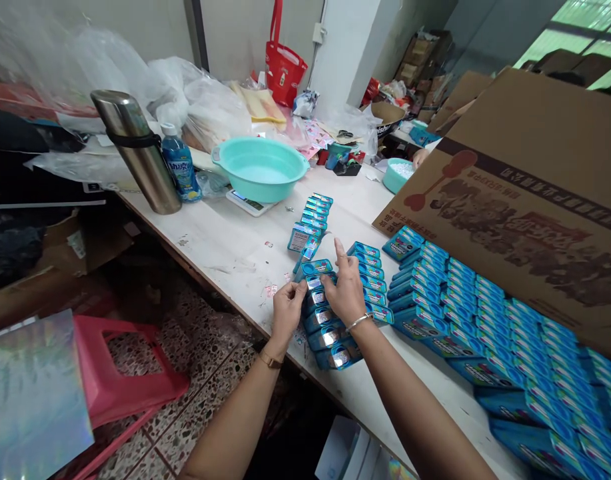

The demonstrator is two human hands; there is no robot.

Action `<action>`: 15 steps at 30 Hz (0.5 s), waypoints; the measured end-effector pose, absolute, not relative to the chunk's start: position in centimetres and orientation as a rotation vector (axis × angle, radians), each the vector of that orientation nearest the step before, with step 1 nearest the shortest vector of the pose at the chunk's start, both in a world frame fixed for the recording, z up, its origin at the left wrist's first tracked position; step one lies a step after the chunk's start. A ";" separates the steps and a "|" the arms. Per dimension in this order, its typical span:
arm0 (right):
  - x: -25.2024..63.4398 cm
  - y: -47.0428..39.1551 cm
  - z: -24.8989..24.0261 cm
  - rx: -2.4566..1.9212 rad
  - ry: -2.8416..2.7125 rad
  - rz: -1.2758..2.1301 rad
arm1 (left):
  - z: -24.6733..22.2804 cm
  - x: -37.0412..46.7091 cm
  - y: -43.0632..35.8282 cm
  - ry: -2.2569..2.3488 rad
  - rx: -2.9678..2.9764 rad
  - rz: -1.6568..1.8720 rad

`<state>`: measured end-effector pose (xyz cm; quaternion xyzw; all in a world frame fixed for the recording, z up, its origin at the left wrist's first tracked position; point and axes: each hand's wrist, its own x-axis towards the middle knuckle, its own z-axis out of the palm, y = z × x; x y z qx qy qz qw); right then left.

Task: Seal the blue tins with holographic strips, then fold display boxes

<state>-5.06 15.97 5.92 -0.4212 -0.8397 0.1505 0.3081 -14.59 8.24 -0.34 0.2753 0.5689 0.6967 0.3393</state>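
Note:
A row of small blue boxes (328, 337) with shiny label patches lies near the table's front edge. At its far end, my left hand (288, 307) pinches the left edge of a blue box. My right hand (346, 290) rests over the same box from the right, index finger stretched up and thumb against the box top; its other fingers are partly hidden. A whitish, blurred piece (326, 247) shows beside that index finger; I cannot tell what it is. Beyond stands another row of blue boxes (312, 223), and one more row (370, 270) lies to the right.
Many stacked blue boxes (485, 333) fill the right side, before a large cardboard carton (525, 180). A turquoise basin (260, 170) sits on a white scale (250, 203). A steel thermos (140, 157) and blue bottle (180, 163) stand at left. A red stool (130, 373) is below; another person's hand (420, 158) shows behind.

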 end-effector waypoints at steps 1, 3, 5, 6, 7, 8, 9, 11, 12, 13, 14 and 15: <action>-5.1 16.1 5.8 -1.120 -2.222 0.396 | -0.8 -14.3 8.3 1.476 0.684 1.838; -5.0 16.2 5.8 -1.123 -2.229 0.404 | -1.4 -14.0 8.2 1.481 0.642 1.872; -4.7 16.3 6.3 -1.117 -2.201 0.451 | -1.4 -14.3 7.8 1.498 0.597 1.903; -4.4 16.2 6.7 -1.106 -2.172 0.482 | -1.2 -14.6 7.5 1.509 0.573 1.927; -4.2 16.1 7.4 -1.088 -2.142 0.513 | -0.8 -15.0 7.2 1.517 0.556 1.958; -3.8 15.9 8.2 -1.066 -2.114 0.550 | -0.2 -15.4 6.9 1.517 0.549 1.992; -3.5 15.7 9.1 -1.045 -2.092 0.597 | 0.5 -15.9 6.6 1.499 0.552 2.022; -3.0 15.0 11.0 -1.011 -2.078 0.745 | 2.1 -16.8 6.3 1.396 0.572 2.040; -2.8 14.6 11.9 -0.997 -2.075 0.856 | 2.9 -17.2 6.2 1.316 0.572 2.020; -2.8 14.2 12.7 -0.987 -2.063 0.988 | 3.7 -17.6 6.3 1.230 0.560 1.983; -2.8 13.9 13.4 -0.980 -2.036 1.131 | 4.3 -17.9 6.5 1.151 0.539 1.932; -2.9 13.6 13.9 -0.978 -1.992 1.269 | 4.9 -18.1 6.6 1.083 0.514 1.876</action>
